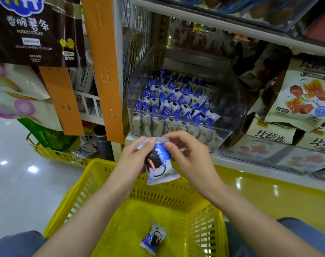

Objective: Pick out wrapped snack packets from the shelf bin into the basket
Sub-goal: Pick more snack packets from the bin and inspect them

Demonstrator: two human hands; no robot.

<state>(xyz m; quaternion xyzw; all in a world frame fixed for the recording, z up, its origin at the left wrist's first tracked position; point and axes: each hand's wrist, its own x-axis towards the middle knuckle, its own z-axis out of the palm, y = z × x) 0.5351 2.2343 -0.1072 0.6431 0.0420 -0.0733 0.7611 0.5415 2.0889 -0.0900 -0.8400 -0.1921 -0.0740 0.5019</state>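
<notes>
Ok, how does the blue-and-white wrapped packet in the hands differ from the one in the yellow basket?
The blue-and-white held packet hangs upright, pinched at top by left hand and right hand; the basket packet lies tilted in the yellow plastic basket, untouched. Held packet appears larger than basket packet. Same wrapper print.

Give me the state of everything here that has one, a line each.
held packet: pinched at its top by both hands, over the basket
left hand: pinching the held packet's top
right hand: pinching the same top edge
basket: holds one loose packet on its floor
shelf bin: open-topped, well stocked with packets
</notes>
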